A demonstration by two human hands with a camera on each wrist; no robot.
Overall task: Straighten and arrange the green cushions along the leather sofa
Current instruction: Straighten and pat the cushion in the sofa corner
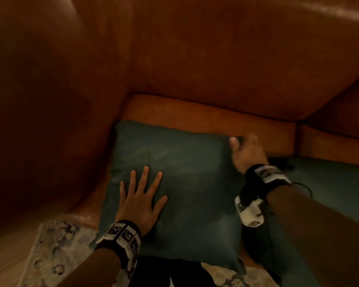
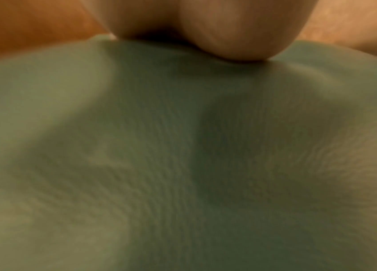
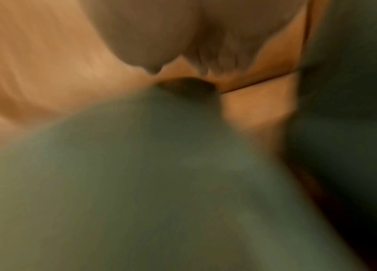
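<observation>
A dark green cushion (image 1: 184, 183) lies flat on the seat of the brown leather sofa (image 1: 195, 59), in its left corner. My left hand (image 1: 141, 197) rests flat on the cushion's near left part, fingers spread and straight. My right hand (image 1: 247, 154) grips the cushion's far right corner, thumb on top and fingers hidden behind the edge. In the left wrist view the green fabric (image 2: 182, 165) fills the picture under my palm. The right wrist view is blurred, with the cushion corner (image 3: 159, 165) near my fingers. A second green cushion (image 1: 330, 187) lies to the right, under my right forearm.
The sofa's armrest (image 1: 39, 121) rises on the left and the backrest behind. A floral patterned rug (image 1: 56, 255) covers the floor in front of the seat. My dark trousers (image 1: 168, 274) show at the bottom edge.
</observation>
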